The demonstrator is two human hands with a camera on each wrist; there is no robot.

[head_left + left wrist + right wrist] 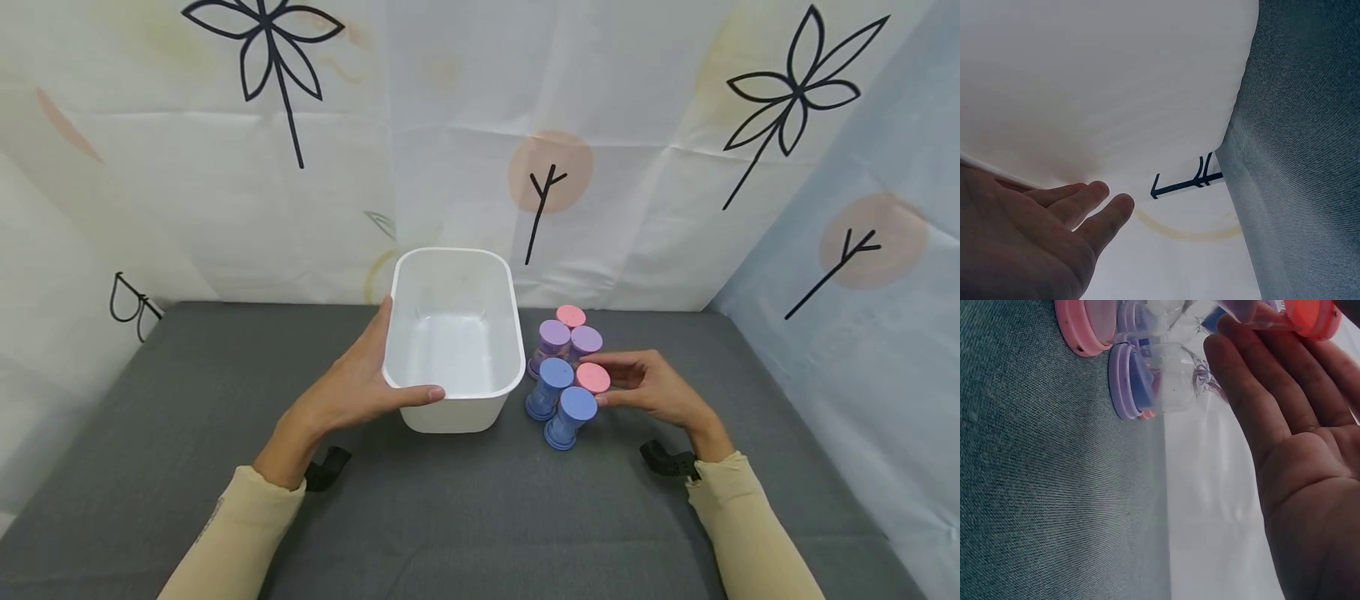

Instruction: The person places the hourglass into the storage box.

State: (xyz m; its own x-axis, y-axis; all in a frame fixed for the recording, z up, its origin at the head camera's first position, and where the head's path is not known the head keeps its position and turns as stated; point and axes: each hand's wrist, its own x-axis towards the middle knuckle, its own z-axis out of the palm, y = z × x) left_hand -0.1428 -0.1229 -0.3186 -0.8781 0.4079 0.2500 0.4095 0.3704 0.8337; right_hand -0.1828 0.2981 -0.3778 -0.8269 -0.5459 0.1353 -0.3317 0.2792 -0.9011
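Observation:
A white plastic tub (pixel 450 333) stands on the table, its open top facing up. My left hand (pixel 352 383) holds its near left corner, with the thumb over the front rim and the fingers along the side wall (pixel 1104 75). To the tub's right is a cluster of sand timers: two blue ones (pixel 557 375) in front, two purple ones (pixel 554 333) behind, a pink one (pixel 571 316) at the back. My right hand (pixel 648 387) grips another pink sand timer (pixel 593 378) between thumb and fingers. In the right wrist view its pink cap (pixel 1313 315) shows beside the fingers.
A dark grey cloth (pixel 465 525) covers the table. Behind it hangs a pale curtain (pixel 450 183) printed with leaves and trees, and another stretch of fabric (pixel 885 350) closes off the right side. The tub stands close to the back edge.

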